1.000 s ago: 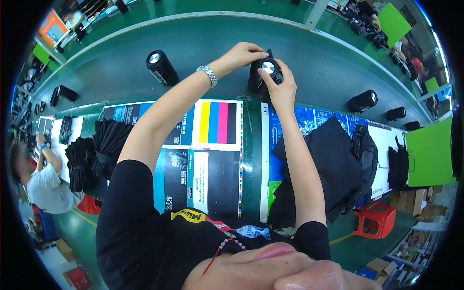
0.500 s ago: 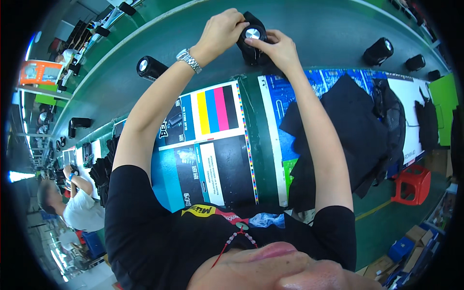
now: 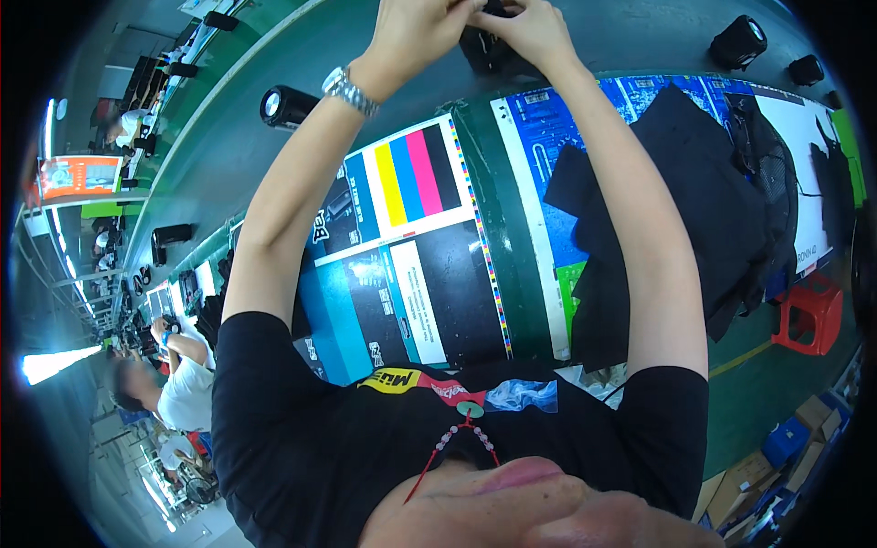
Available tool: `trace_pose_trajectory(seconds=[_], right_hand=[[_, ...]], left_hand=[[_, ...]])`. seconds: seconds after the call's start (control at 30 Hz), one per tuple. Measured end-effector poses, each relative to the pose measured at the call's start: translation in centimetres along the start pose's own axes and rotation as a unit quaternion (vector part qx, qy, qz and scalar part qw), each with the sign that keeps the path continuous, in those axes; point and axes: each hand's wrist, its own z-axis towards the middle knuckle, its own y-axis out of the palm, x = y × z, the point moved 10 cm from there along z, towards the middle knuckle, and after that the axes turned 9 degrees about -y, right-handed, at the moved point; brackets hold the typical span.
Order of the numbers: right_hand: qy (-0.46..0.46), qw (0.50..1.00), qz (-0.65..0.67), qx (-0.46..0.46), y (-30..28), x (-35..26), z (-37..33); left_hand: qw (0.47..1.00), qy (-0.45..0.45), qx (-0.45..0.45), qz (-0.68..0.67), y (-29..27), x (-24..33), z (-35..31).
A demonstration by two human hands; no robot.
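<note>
At the top edge of the head view, both hands meet on a black cylindrical speaker (image 3: 489, 53). My left hand (image 3: 416, 35), with a silver watch at its wrist, has its fingers closed at the speaker's upper end. From the other side my right hand (image 3: 532, 33) pinches the same end, its thumb close to the left fingers. The fingers and the picture's edge hide that end, so the exact grip is partly unseen. Another black speaker with a silver end (image 3: 285, 108) lies beside my left forearm.
More black speakers (image 3: 738, 43) stand along the green surface at right and far left. Printed sheets (image 3: 402, 247) cover the near bench. Black cloth pieces (image 3: 671, 205) lie under and beside my right forearm. A red stool (image 3: 809, 315) stands at right; a person in white (image 3: 183, 384) works at left.
My hands and the speaker have shifted up toward the picture's top edge, while the bench slid slightly in view. The speaker's silver end, visible before between my fingers, is now hidden.
</note>
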Motion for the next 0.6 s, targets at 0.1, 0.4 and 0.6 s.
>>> trace_pose_trajectory(seconds=[0.1, 0.4, 0.6], right_hand=[[0.012, 0.999, -0.042, -0.001, -0.3, -0.2, 0.5], [-0.076, 0.976, -0.069, -0.191, -3.0, 3.6, 0.5], [0.052, 0.987, -0.111, -0.103, -7.4, 7.1, 4.1]], left_hand=[[0.999, -0.021, 0.011, 0.026, 0.5, -1.5, 0.2], [0.981, -0.095, 0.008, -0.168, 0.2, -2.5, -0.9], [0.774, -0.367, 0.1, -0.506, 4.9, -12.9, 0.2]])
